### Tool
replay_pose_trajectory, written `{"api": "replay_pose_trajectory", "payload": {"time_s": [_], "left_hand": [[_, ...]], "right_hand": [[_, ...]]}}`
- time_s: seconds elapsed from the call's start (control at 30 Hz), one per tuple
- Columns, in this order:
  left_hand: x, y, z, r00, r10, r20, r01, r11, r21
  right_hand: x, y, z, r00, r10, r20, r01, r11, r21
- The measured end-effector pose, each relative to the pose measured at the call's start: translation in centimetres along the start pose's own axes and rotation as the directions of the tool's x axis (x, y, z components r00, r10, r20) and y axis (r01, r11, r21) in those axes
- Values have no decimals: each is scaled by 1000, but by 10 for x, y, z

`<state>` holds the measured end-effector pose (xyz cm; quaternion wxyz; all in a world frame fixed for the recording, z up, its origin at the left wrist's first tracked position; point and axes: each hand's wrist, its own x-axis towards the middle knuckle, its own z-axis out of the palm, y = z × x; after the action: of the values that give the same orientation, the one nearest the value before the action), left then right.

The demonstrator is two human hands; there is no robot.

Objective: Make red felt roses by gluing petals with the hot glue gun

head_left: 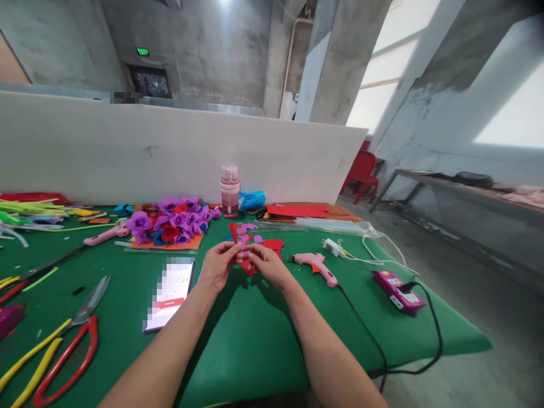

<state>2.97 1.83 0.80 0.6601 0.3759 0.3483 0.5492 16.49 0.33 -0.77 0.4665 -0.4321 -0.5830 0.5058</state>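
My left hand (219,263) and my right hand (270,265) meet above the green table, their fingertips pinched close together. Whatever lies between the fingertips is too small and too covered to name. Just beyond them lie several purple petal-shaped cutouts (258,239) and a red cutout (274,245). Another red piece (249,268) shows right below the fingers. To the right of my right hand a pink glue gun (314,263) rests on its side, nozzle towards the hand. Left of my left hand a phone (172,294) lies with its screen lit.
Finished purple, red and blue flowers (174,221) stand at the back left. A pink bottle (230,192) is by the white partition (178,150). Large scissors (83,326) lie front left. A purple power strip (398,292), charger (334,247) and cords occupy the right of the table (250,357).
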Motion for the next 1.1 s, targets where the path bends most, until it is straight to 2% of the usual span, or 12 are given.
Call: {"api": "replay_pose_trajectory", "payload": {"time_s": [0.13, 0.2, 0.27, 0.33, 0.47, 0.6, 0.9, 1.03, 1.1], "left_hand": [[1, 1, -2, 1000, -8, -8, 8, 1000, 12], [0, 2, -2, 1000, -14, -8, 14, 999, 30], [-1, 2, -1, 1000, -10, 5, 9, 999, 38], [-3, 2, 0, 998, -22, 53, 19, 998, 53], [-9, 1, 5, 980, -105, 166, 90, 991, 99], [-12, 1, 6, 973, -130, 193, 108, 986, 125], [-12, -2, 6, 965, -170, 200, 138, 976, 167], [-10, -1, 6, 978, -140, 152, 114, 979, 169], [-8, 1, 5, 986, -106, 129, 84, 982, 169]], "right_hand": [[0, 6, 9, 1000, -5, -28, 4, 998, -58], [-2, 6, 13, 990, -54, -132, 40, 994, -102], [-4, 3, 15, 950, -145, -275, 107, 983, -148], [-7, -3, 15, 911, -200, -360, 161, 978, -136], [-10, -11, 11, 948, -139, -285, 172, 981, 92], [-11, -12, 8, 965, -89, -247, 149, 960, 237], [-14, -14, 5, 961, -29, -274, 107, 956, 274], [-13, -15, -3, 965, 1, -263, 62, 971, 233], [-14, -17, -11, 951, 8, -311, 62, 974, 216]]}}
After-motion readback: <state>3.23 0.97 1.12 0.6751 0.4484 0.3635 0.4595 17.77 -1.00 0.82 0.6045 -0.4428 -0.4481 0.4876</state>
